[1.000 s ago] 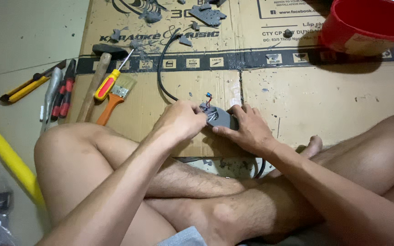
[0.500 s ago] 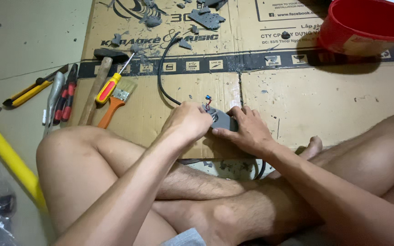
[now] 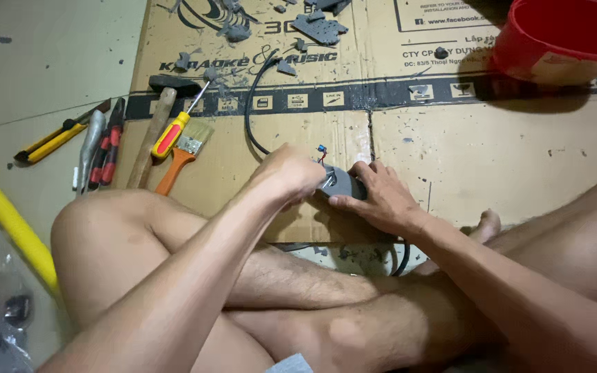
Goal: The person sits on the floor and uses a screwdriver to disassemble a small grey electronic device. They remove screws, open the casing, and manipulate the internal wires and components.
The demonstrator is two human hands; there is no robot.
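Hands [image 3: 291, 176] around rounded grey plastic housing [image 3: 340, 184].

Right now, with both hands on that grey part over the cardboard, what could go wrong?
1. The thin coloured wires stick out of the grey part right beside the left hand; they could snag or tear.
2. The right hand pins the part only by its fingers, so it may slip.
3. The black cable loops close by, among grey fragments on the cardboard; it might catch.

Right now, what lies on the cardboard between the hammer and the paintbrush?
In the head view, a screwdriver with a red and yellow handle lies between the hammer and the orange-handled paintbrush, on the cardboard.
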